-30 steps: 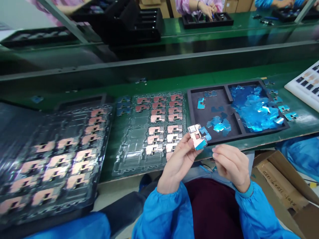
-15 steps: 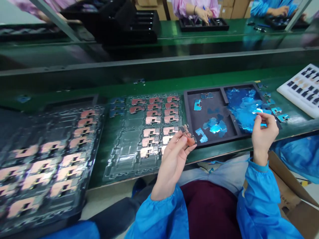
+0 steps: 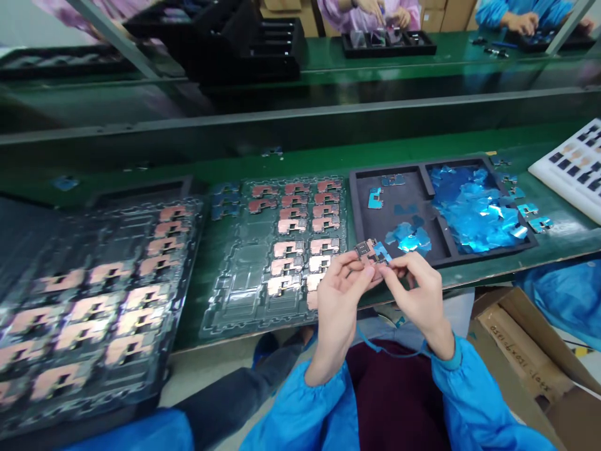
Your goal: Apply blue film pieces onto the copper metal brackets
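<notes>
My left hand (image 3: 345, 300) pinches a small copper-coloured circuit board (image 3: 365, 250) with dark chips, over the front edge of a black tray (image 3: 355, 207). My right hand (image 3: 420, 291) has come in from the right, its thumb and fingertips closed at the board's right end. A blue L-shaped piece (image 3: 382, 252) shows just beyond the fingertips; I cannot tell whether it lies on the held board or behind it. Just left of my hands lies a clear plastic tray (image 3: 241, 269) with rows of copper-faced boards (image 3: 287, 249).
Blue film scraps (image 3: 483, 207) heap in the black tray's right compartment, a smaller heap (image 3: 408, 238) in the left. Blue-faced boards (image 3: 528, 210) lie to the right. Another loaded tray (image 3: 141, 351) stands at left. A white sheet (image 3: 575, 169) lies far right. Co-workers' hands (image 3: 375, 12) are across the bench.
My right hand has moved left from over the film heap to the board in my left hand. The left hand has shifted slightly right, with the board turned.
</notes>
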`<state>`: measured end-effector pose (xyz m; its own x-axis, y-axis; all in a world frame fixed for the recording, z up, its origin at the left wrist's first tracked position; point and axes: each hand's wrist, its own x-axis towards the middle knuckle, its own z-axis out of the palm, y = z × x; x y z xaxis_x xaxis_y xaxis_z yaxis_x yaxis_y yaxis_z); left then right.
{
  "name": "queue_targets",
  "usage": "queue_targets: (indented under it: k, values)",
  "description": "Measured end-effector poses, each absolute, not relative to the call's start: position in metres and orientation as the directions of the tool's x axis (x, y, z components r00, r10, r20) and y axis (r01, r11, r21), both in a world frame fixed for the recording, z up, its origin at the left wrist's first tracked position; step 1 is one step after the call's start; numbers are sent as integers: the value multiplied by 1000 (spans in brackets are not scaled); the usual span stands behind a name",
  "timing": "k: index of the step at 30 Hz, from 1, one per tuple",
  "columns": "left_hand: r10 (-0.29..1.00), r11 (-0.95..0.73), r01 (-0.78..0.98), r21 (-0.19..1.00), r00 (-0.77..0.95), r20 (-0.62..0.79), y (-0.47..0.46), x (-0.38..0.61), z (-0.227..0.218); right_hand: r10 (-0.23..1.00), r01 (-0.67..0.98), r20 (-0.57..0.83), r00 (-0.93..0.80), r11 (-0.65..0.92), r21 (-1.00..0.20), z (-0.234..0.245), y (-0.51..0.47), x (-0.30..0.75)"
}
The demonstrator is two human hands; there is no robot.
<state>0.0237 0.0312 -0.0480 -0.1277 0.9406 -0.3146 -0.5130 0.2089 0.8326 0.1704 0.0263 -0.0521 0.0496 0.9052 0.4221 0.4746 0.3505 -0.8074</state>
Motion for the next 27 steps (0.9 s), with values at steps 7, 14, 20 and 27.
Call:
queue_targets:
  k: [7,14,20,27]
  values:
    - [957,109,-377,920,-210,-199,18,24,-56,909,480,417,6,363,-798,-67,26,170]
    - [901,62,198,978,-433,30,29,-79,-28,905,475,426,-5,377,-795,-66,27,186]
    - [993,116,620,776,-100,-68,21,-159,-31,912,498,410,22,346,-795,-71,31,195]
    - [994,59,753,656,15,-106,11,-158,-48,908,518,418,-22,368,-772,-66,35,198]
